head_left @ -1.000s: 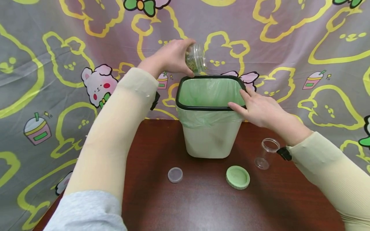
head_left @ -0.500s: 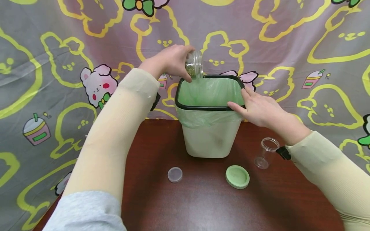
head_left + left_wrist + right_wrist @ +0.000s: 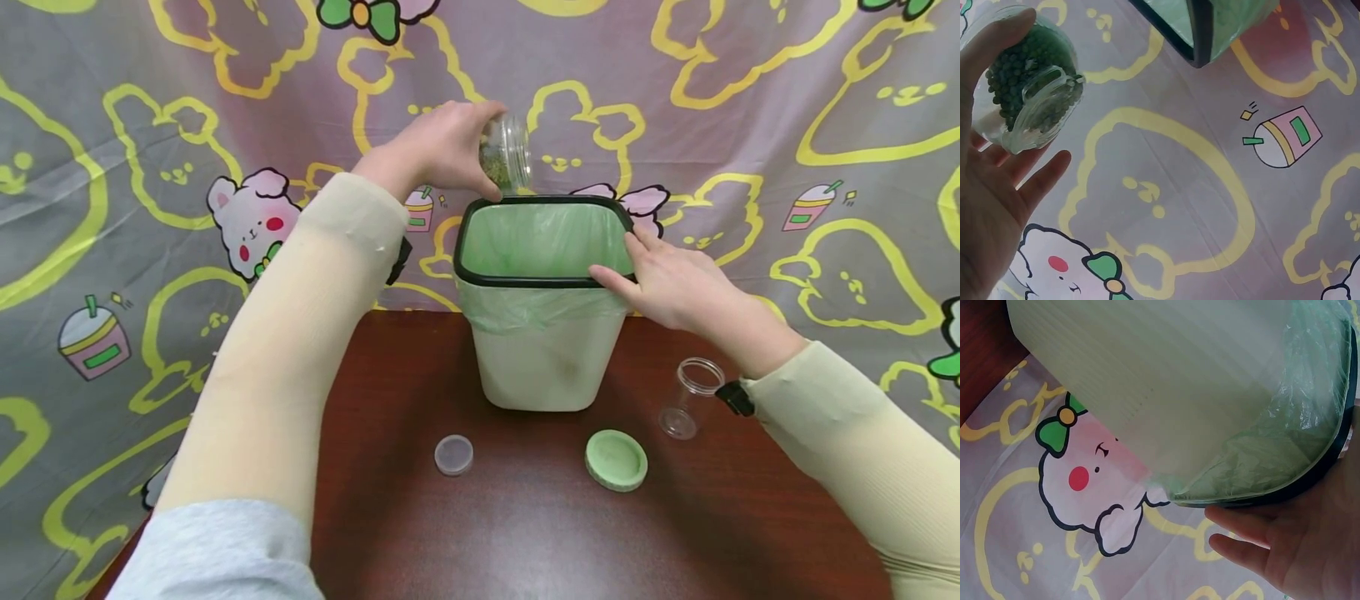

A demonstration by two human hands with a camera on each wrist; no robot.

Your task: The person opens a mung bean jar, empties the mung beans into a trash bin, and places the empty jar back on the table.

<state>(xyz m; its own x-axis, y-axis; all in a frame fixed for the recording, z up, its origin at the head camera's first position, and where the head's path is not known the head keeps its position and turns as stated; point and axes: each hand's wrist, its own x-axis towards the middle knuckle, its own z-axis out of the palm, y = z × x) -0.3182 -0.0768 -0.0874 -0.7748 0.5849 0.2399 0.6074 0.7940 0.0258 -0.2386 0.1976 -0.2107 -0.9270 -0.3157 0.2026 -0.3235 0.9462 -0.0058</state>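
My left hand grips a clear jar tipped on its side above the back left rim of a pale trash can. Small round green beans lie inside the jar, whose open mouth points right in the head view. A green plastic bag lines the can under a black rim. Against the can's right side rests my right hand, its fingers fairly straight and touching the rim. The right wrist view shows those fingers along the rim's outside.
An uncapped, clear plastic container stands right of the can on the dark wood table. Before the can lie a small translucent lid and a light green lid. A patterned cloth hangs behind.
My left hand dipped with the jar toward the can's opening, then rose again to about its earlier height. The right hand and the can have stayed put.
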